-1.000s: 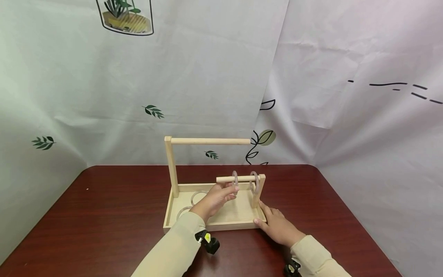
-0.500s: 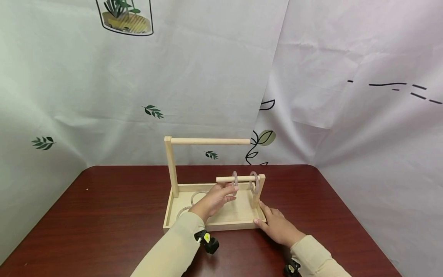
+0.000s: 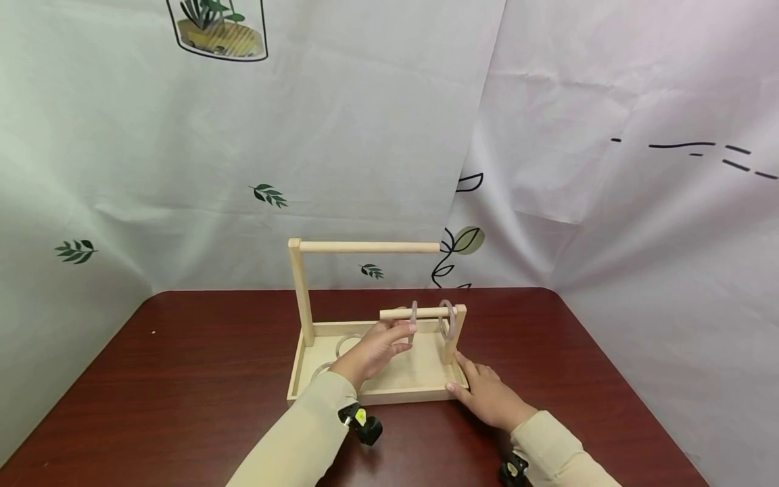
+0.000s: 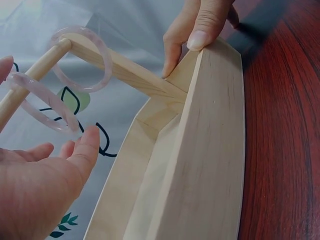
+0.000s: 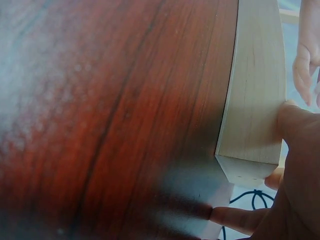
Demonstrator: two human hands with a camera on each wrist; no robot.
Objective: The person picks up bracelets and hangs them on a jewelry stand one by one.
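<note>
Loosening left grip (image 3: 374,350): spread apart
Milky-pink glassy ring (image 3: 414,314): threading seems done
Right grip (image 3: 489,398): clamped on oblong pale-wood tray (image 3: 414,394)

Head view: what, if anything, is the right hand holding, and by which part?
The right hand holds the wooden tray by its near right corner, with the thumb on the front wall's rim.

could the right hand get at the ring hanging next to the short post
Probably yes: the right hand is at the near right corner of the tray, close to the short post, and nothing visible blocks the ring from the near side, though the hand would likely have to leave the corner.
</note>
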